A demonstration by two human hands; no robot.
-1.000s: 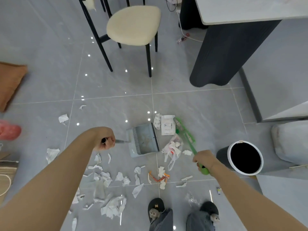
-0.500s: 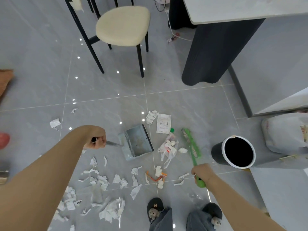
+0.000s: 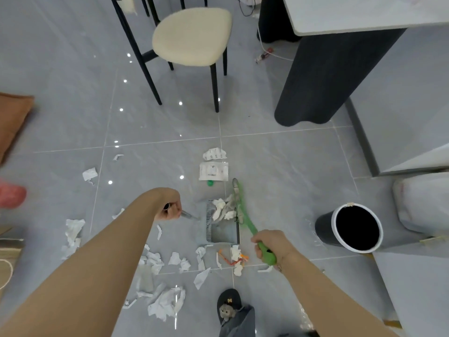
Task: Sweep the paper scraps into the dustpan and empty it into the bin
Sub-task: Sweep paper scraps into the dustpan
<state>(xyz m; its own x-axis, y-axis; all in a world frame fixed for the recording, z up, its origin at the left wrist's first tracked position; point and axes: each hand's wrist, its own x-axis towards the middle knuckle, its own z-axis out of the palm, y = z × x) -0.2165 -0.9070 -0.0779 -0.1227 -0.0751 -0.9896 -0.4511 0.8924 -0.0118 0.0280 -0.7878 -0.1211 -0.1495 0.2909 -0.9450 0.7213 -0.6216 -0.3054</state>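
Observation:
My left hand (image 3: 168, 208) grips the metal handle of a grey dustpan (image 3: 223, 231) that lies on the floor tiles. My right hand (image 3: 269, 243) grips the handle of a green brush (image 3: 243, 210), whose head rests at the dustpan's far side against a clump of white paper scraps (image 3: 222, 209) inside the pan. Several more torn scraps (image 3: 167, 261) litter the floor near my feet and to the left. A larger printed sheet (image 3: 213, 171) lies beyond the pan. The black bin (image 3: 349, 228) with a white rim stands open to the right.
A cream-seated chair (image 3: 192, 36) on black legs stands ahead. A dark table pedestal (image 3: 323, 76) is at the upper right, with a white bag (image 3: 422, 203) beside the bin. An orange cushion (image 3: 12, 117) lies at the left edge. My slippered foot (image 3: 228, 305) is below.
The brush has swung left and pushed the paper clump into the dustpan. My left hand has shifted the pan rightward toward the brush. The camera view has moved too.

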